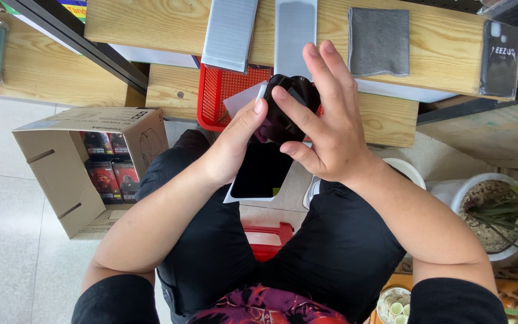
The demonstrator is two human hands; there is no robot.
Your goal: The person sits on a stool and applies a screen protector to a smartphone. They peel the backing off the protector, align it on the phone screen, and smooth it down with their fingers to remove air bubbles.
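Head camera is looking down at my lap, where my left hand is gripping a flat white-edged package with a black face, thumb pressing along its upper edge. My right hand is closing thumb and forefinger on a black case at the package's top, the other fingers spreading loose. Behind them a red mesh basket is sitting on the wooden bench, beside two grey rectangular sleeves and a grey cloth. Left, an open cardboard box is showing red-and-black cartons.
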